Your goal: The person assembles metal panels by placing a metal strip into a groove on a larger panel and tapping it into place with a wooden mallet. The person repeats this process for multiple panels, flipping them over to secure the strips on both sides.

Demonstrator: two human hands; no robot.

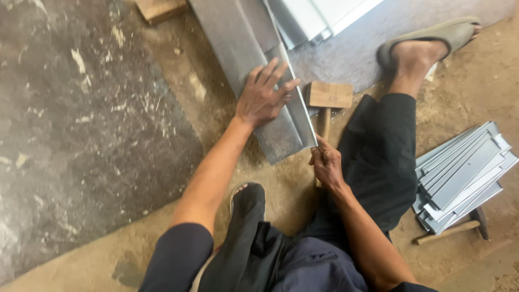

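Left hand (263,96) spread flat on long grey folded sheet-metal channel (254,70) at frame centre, right hand (326,165) clamped on square-headed wooden mallet (328,97) just beside.

Evenly lit by soft daylight, moderately bright. Mild glare on the folded grey sheet-metal panel (254,59). Soft, short shadows on the dusty brown dirt floor (162,108). Slight motion blur and wide-angle stretching toward the edges.

Dusty, scuffed concrete floor (81,135), stacked metal strips (465,173) at 1 side
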